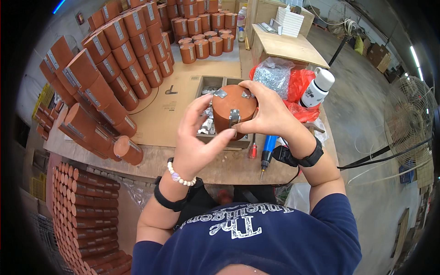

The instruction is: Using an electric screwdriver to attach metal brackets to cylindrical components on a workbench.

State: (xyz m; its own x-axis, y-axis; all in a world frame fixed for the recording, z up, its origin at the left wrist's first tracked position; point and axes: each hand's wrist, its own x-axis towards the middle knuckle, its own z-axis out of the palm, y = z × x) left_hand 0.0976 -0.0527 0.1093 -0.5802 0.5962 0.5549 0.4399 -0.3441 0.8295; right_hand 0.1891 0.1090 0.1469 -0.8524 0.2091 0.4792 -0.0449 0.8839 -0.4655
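Observation:
Between my two hands is a reddish-brown cylindrical box (pixel 234 98) with metal fittings on its round top and a metal clasp at its front. My right hand (pixel 272 114) grips its right side, thumb by the clasp and index finger over the far top edge. My left hand (pixel 195 142) curves around the left side, its thumb near the lower front. Beneath the box sits a wooden compartment tray (pixel 198 89) of small metal parts, partly hidden. A blue electric screwdriver (pixel 268 149) and a red-handled screwdriver (pixel 253 150) lie to the right.
Stacks of similar cylinders (pixel 123 50) fill the table's left and back; more (pixel 91 215) are piled below at left. At right are a red plastic bag (pixel 300 85), a clear bag of metal parts (pixel 272 78) and a white bottle (pixel 317 87). A large fan (pixel 408 121) stands beyond.

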